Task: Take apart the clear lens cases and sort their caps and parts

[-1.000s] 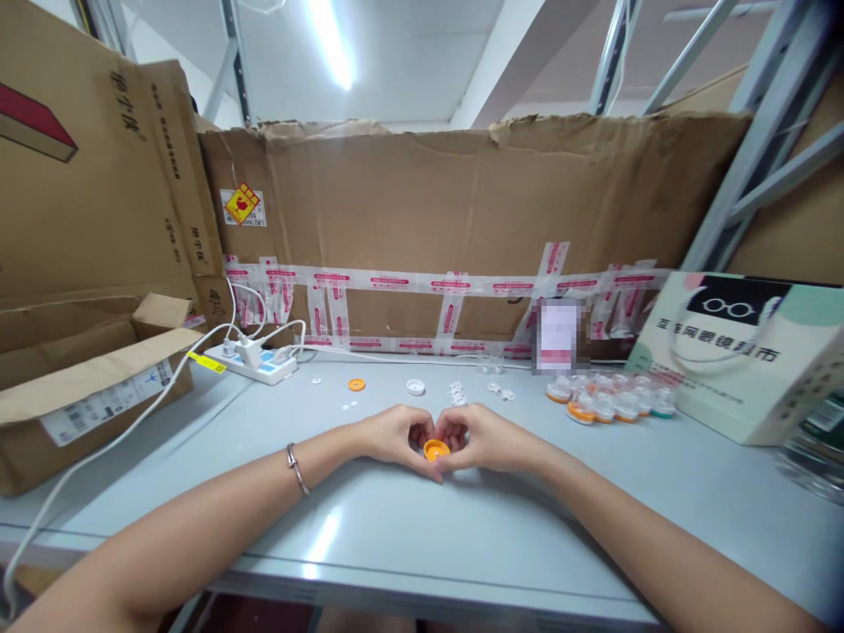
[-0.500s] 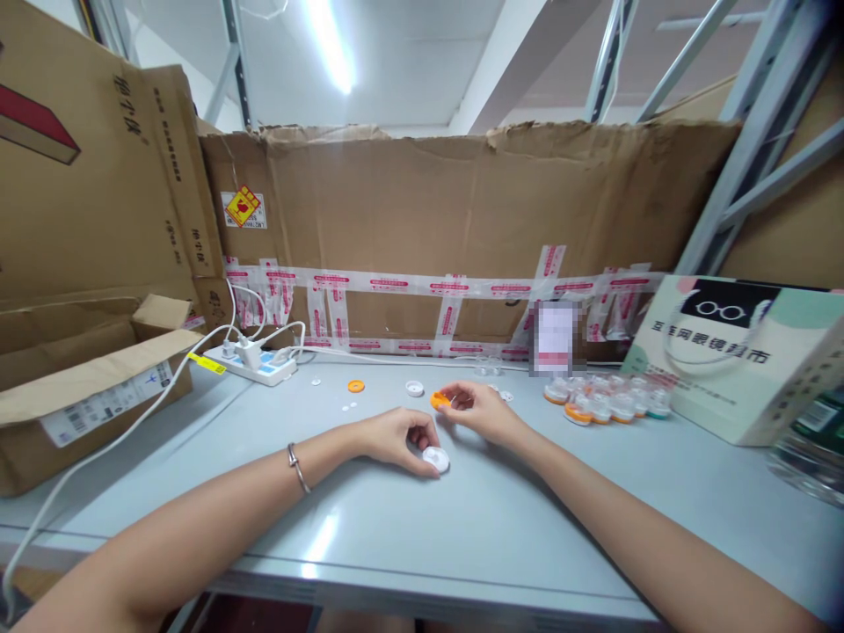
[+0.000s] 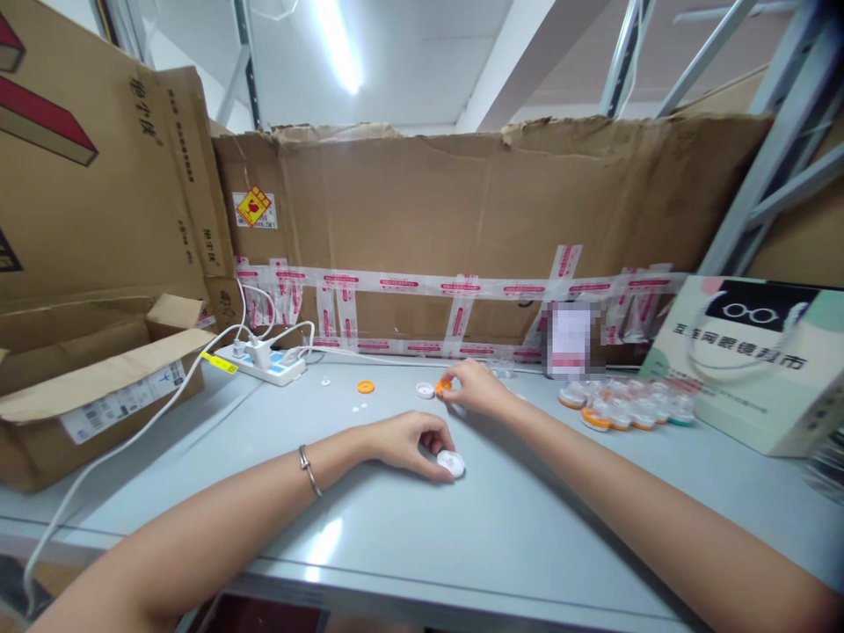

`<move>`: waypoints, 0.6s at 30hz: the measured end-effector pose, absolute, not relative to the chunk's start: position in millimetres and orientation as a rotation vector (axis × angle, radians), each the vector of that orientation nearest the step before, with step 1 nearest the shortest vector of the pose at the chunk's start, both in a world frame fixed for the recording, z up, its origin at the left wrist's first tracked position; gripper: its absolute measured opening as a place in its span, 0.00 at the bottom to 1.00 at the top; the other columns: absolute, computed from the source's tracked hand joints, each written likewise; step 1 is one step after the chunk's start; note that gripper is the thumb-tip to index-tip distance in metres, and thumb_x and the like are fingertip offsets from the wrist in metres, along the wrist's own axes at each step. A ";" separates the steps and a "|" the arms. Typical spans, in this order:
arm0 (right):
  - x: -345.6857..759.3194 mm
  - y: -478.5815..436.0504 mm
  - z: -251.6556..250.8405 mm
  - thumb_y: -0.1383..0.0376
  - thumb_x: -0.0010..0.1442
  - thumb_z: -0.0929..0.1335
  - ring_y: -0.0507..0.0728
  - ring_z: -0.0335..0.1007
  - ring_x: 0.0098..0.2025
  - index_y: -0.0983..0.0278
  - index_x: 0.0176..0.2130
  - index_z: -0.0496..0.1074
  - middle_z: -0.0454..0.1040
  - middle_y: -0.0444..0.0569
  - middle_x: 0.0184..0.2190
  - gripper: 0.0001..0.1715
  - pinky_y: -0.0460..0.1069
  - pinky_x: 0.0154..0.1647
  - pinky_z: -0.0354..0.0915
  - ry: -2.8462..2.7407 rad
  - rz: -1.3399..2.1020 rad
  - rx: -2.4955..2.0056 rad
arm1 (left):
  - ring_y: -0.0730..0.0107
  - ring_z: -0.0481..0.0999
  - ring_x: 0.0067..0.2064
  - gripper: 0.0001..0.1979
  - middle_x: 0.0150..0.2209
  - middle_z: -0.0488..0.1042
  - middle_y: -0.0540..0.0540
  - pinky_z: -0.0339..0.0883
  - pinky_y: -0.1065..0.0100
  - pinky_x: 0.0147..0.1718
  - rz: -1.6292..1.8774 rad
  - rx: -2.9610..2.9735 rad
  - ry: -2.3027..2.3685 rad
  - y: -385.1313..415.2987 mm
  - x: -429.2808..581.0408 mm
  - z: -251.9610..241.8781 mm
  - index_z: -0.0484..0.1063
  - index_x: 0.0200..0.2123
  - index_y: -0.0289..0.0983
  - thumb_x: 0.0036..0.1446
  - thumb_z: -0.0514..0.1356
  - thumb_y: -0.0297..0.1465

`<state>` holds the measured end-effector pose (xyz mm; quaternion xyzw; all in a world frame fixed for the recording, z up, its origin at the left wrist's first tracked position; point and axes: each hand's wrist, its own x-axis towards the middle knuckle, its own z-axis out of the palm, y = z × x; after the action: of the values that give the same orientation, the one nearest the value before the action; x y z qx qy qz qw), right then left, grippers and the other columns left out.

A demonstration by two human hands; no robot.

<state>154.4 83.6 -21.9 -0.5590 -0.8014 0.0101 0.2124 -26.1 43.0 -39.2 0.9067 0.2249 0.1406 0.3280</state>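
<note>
"Counting up, what did you have?"
"One white disc (image 3: pixel 452 464), gripped between thumb and fingertips of my left hand (image 3: pixel 410 442), lower centre; one orange piece (image 3: pixel 443 387), which my right hand (image 3: pixel 478 387) pinched at its fingertips, just beside one white ring (image 3: pixel 425 390), mid-frame."
"And around them?"
"One orange ring (image 3: pixel 366 387) and three white bits (image 3: pixel 357 410) lay left of centre; clear-topped pots (image 3: pixel 633 404) and one paper bag (image 3: pixel 745 387), right. My right hand hid some tabletop (image 3: pixel 534 519)."

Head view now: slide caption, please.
Left hand holds a white disc; right hand holds an orange piece near a white ring.
</note>
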 end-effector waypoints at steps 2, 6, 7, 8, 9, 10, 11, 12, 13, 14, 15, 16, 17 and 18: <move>150.3 89.0 -21.5 0.61 0.44 0.69 0.60 0.68 0.39 0.62 0.27 0.75 0.77 0.49 0.32 0.08 0.49 0.40 0.57 -2.231 0.051 -1.562 | 0.76 0.64 0.30 0.16 0.29 0.67 0.50 0.60 0.75 0.31 0.372 2.378 0.576 43.4 -26.8 -39.4 0.70 0.35 0.35 0.42 0.63 0.37; 146.2 93.7 -25.8 0.59 0.45 0.69 0.59 0.70 0.37 0.61 0.27 0.76 0.77 0.47 0.32 0.09 0.48 0.37 0.58 -2.220 0.112 -1.560 | 0.76 0.64 0.30 0.16 0.29 0.67 0.50 0.60 0.75 0.30 0.369 2.384 0.558 44.7 -27.8 -39.8 0.70 0.35 0.35 0.42 0.63 0.37; 145.8 94.0 -27.5 0.59 0.45 0.69 0.58 0.70 0.36 0.61 0.27 0.75 0.77 0.47 0.31 0.10 0.49 0.37 0.59 -2.215 0.129 -1.557 | 0.76 0.64 0.30 0.16 0.29 0.67 0.50 0.60 0.75 0.30 0.370 2.386 0.555 45.0 -27.8 -39.8 0.70 0.35 0.35 0.42 0.63 0.37; 145.6 94.2 -29.2 0.59 0.44 0.69 0.58 0.70 0.36 0.61 0.27 0.75 0.77 0.47 0.31 0.10 0.49 0.37 0.59 -2.208 0.147 -1.553 | 0.76 0.64 0.30 0.16 0.29 0.67 0.50 0.60 0.75 0.30 0.373 2.388 0.553 45.3 -27.8 -39.7 0.70 0.35 0.35 0.42 0.63 0.37; 145.6 94.6 -30.6 0.59 0.44 0.69 0.58 0.70 0.36 0.61 0.27 0.75 0.77 0.46 0.31 0.10 0.49 0.37 0.60 -2.200 0.165 -1.548 | 0.76 0.64 0.30 0.16 0.29 0.67 0.50 0.60 0.75 0.30 0.375 2.391 0.550 45.5 -27.7 -39.7 0.70 0.35 0.35 0.42 0.63 0.37; 145.9 95.2 -31.7 0.59 0.44 0.69 0.58 0.70 0.36 0.61 0.28 0.75 0.77 0.46 0.31 0.10 0.49 0.38 0.60 -2.188 0.182 -1.542 | 0.76 0.64 0.30 0.16 0.29 0.67 0.50 0.60 0.75 0.30 0.375 2.394 0.548 45.6 -27.6 -39.6 0.70 0.35 0.35 0.42 0.63 0.37; 146.6 96.1 -32.2 0.59 0.44 0.69 0.58 0.70 0.37 0.61 0.29 0.75 0.77 0.46 0.32 0.11 0.49 0.38 0.61 -2.170 0.196 -1.538 | 0.76 0.64 0.30 0.16 0.29 0.67 0.50 0.60 0.75 0.31 0.375 2.398 0.546 45.7 -27.5 -39.6 0.70 0.35 0.35 0.42 0.63 0.37; 147.9 97.2 -32.1 0.60 0.44 0.69 0.58 0.70 0.38 0.61 0.31 0.75 0.77 0.47 0.34 0.11 0.49 0.39 0.61 -2.146 0.207 -1.533 | 0.76 0.64 0.30 0.16 0.29 0.66 0.50 0.60 0.75 0.31 0.374 2.401 0.546 45.7 -27.5 -39.7 0.70 0.35 0.35 0.42 0.63 0.37; 149.7 98.5 -31.2 0.61 0.45 0.69 0.58 0.70 0.39 0.62 0.32 0.75 0.76 0.48 0.35 0.12 0.49 0.40 0.61 -2.119 0.216 -1.528 | 0.76 0.64 0.30 0.16 0.29 0.66 0.50 0.60 0.75 0.31 0.373 2.403 0.546 45.7 -27.5 -39.8 0.70 0.35 0.35 0.42 0.63 0.37; 152.3 99.5 -29.6 0.62 0.47 0.68 0.58 0.70 0.40 0.63 0.34 0.74 0.76 0.49 0.36 0.12 0.48 0.41 0.62 -2.092 0.224 -1.519 | 0.76 0.64 0.30 0.16 0.29 0.66 0.50 0.60 0.75 0.31 0.372 2.406 0.545 45.7 -27.7 -40.1 0.70 0.35 0.35 0.42 0.63 0.37; 155.5 100.2 -27.5 0.63 0.49 0.67 0.57 0.70 0.41 0.64 0.35 0.74 0.76 0.50 0.37 0.12 0.48 0.41 0.62 -2.070 0.235 -1.508 | 0.76 0.64 0.30 0.16 0.29 0.66 0.50 0.60 0.75 0.31 0.372 2.408 0.544 45.6 -27.8 -40.4 0.70 0.35 0.35 0.42 0.63 0.37; 159.1 100.1 -25.2 0.63 0.50 0.66 0.56 0.70 0.40 0.65 0.35 0.74 0.76 0.50 0.37 0.12 0.47 0.41 0.62 -2.053 0.247 -1.495 | 0.76 0.64 0.30 0.16 0.29 0.66 0.50 0.60 0.75 0.31 0.373 2.408 0.542 45.5 -28.0 -40.6 0.70 0.35 0.35 0.42 0.63 0.37; 162.9 99.1 -23.0 0.64 0.51 0.65 0.55 0.70 0.39 0.65 0.35 0.74 0.76 0.50 0.36 0.12 0.47 0.41 0.63 -2.044 0.258 -1.483 | 0.76 0.64 0.30 0.16 0.29 0.66 0.50 0.60 0.75 0.31 0.374 2.408 0.541 45.4 -28.1 -40.9 0.70 0.35 0.35 0.42 0.63 0.37; 166.7 97.0 -21.2 0.64 0.52 0.64 0.55 0.71 0.38 0.65 0.34 0.74 0.76 0.49 0.35 0.12 0.47 0.40 0.63 -2.039 0.275 -1.470 | 0.76 0.64 0.30 0.16 0.29 0.66 0.50 0.60 0.75 0.31 0.374 2.408 0.542 45.3 -28.1 -41.0 0.70 0.35 0.35 0.42 0.63 0.38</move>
<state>166.7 97.0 -21.2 -0.5542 -0.7688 0.1035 0.3018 -28.1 45.3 -41.0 0.9148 0.2058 0.1421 0.3171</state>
